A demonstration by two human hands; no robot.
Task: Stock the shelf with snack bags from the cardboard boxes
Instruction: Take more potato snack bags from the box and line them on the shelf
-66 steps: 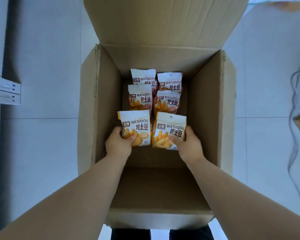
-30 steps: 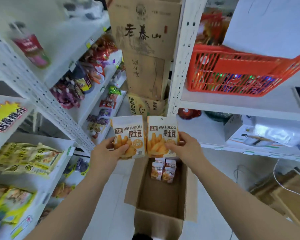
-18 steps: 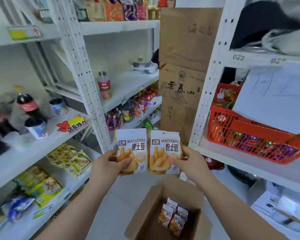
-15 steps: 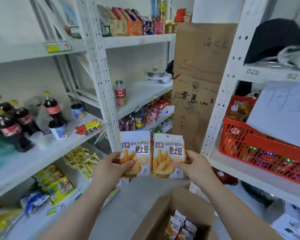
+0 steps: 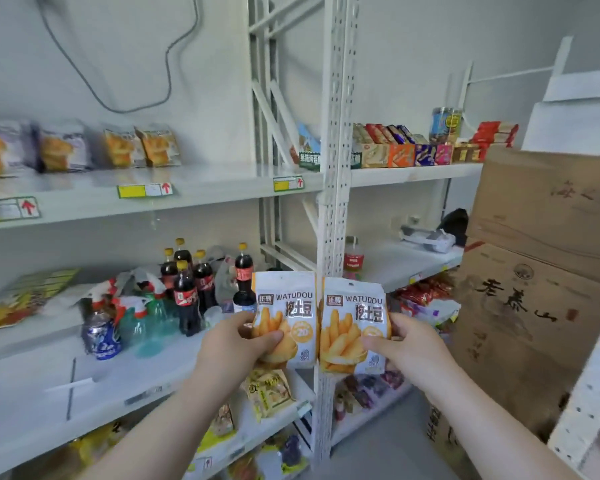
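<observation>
A: Hands?
B: Left hand (image 5: 234,344) grasps the left white-and-orange WATUDOU snack bag (image 5: 284,318), thumb across its lower front, the other fingers behind it. Right hand (image 5: 407,348) grips the right white-and-orange WATUDOU snack bag (image 5: 354,323) the same way, thumb on the lower right corner.

A: Where are the bags?
B: In the air, upright, side by side, inner edges touching or nearly so, can't tell which. Printed fronts face the camera. They're in front of the white perforated metal shelf post (image 5: 336,168), at the height of the middle shelf.

A: Shelf contents?
B: White metal shelving unit (image 5: 194,188). Top board, left: a row of orange-and-white snack bags (image 5: 141,147) standing against the wall, blurred further left. Yellow-and-white price tags with red arrows (image 5: 144,190) on the board's front edge. Middle board: dark cola bottles with yellow caps (image 5: 186,285), just left of the left bag. Top board right of the post: small colourful snack boxes (image 5: 402,154) in a row.

A: Anything else?
B: Stacked brown cardboard boxes with black characters (image 5: 534,289) at far right, near the right hand but apart from it.
</observation>
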